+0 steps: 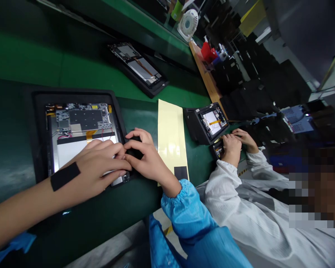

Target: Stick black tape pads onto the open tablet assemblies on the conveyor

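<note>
Beneath the left hand (pixel 100 163) lies an opened flat tablet with a grey circuit board and silver-white interior (pixel 76 132), the left fingers bent and drawn together at its near right edge. The right hand (pixel 145 154), in a blue elasticated sleeve (pixel 190 212), meets those fingertips from the right, thumb and forefinger curled close; whether either hand clamps anything cannot be determined. Beyond the left fingers, a black padded frame (pixel 75 93) borders the tablet; a glossy pale-yellow rectangular sheet (pixel 171 139) lies just right of the right fingers.
</note>
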The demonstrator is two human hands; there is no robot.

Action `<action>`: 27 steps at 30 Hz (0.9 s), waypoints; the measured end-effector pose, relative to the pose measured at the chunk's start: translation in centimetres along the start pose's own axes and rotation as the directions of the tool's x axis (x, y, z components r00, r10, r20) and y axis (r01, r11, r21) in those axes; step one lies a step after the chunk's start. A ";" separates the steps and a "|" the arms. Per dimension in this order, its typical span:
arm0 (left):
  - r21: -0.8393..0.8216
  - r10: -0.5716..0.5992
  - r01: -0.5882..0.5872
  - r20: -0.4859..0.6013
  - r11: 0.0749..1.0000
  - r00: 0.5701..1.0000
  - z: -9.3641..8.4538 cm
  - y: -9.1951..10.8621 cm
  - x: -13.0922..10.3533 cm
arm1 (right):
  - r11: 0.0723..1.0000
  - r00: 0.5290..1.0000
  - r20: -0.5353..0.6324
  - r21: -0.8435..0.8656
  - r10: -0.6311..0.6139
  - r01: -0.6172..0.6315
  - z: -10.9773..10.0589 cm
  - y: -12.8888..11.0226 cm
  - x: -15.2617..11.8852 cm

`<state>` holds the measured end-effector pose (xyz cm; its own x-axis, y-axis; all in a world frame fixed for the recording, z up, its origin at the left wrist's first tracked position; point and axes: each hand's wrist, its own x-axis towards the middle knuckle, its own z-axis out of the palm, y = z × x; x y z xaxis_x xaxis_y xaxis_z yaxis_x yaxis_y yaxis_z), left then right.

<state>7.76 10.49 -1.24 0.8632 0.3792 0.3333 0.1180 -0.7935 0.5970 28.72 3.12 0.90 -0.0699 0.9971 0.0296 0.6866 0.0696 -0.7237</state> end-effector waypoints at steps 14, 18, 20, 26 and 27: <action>0.023 -0.004 0.009 -0.201 1.000 0.980 0.1 1.2 -2.0 | 0.993 0.940 -0.342 0.104 -0.015 0.054 0.7 -2.4 -4.9; 0.203 0.108 -0.097 -0.044 0.974 0.993 -1.2 0.6 -3.4 | 0.991 0.990 -0.115 -0.118 -0.082 0.069 1.0 -3.4 -8.0; 0.198 0.090 -0.077 -0.054 0.977 0.994 -1.3 0.3 -3.7 | 0.980 0.997 -0.051 -0.193 -0.064 0.053 1.1 -3.4 -8.6; 0.233 0.047 -0.026 -0.085 0.972 0.995 -0.6 0.1 -5.0 | 0.963 0.989 -0.061 -0.244 -0.137 0.118 0.6 -3.4 -8.7; 0.221 0.050 -0.029 -0.092 0.975 0.995 -0.5 0.1 -5.1 | 0.961 0.987 -0.065 -0.245 -0.145 0.125 0.6 -3.4 -8.6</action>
<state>3.12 8.70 -2.56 0.8195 0.3807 0.4283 0.1985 -0.8897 0.4111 26.55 -5.74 2.64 -0.1216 0.9762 0.1794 0.8287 0.1994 -0.5230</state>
